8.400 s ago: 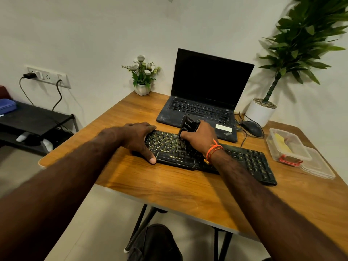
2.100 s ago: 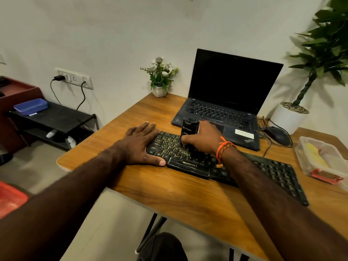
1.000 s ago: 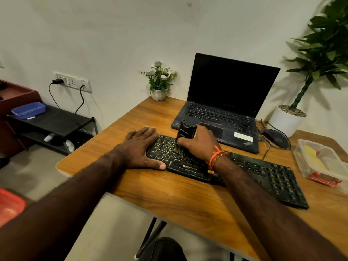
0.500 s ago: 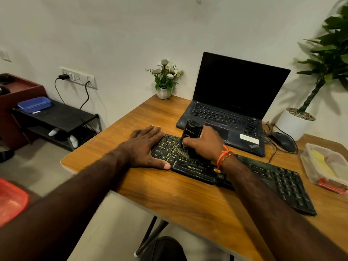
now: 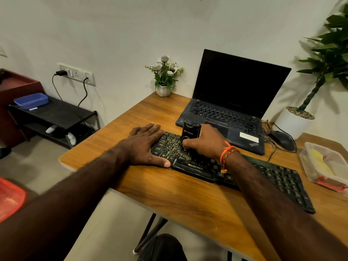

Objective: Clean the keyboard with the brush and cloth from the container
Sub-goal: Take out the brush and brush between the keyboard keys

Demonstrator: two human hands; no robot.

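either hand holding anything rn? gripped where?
Right hand grips the black brush round its lower body, bristles down on the keyboard. Left hand holds nothing; it rests flat on the keyboard's left end.

Two bare forearms, no sleeves being worn, are seen with the left hand (image 5: 145,146) and right hand (image 5: 204,143). An orange knotted thread wristband (image 5: 227,153) is worn around the right wrist.

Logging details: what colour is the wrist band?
Orange wrist band, on the right wrist, head view.

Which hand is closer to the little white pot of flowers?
Left. The left hand lies flat below the small white flower pot; the right hand sits further right, gripping the black brush.
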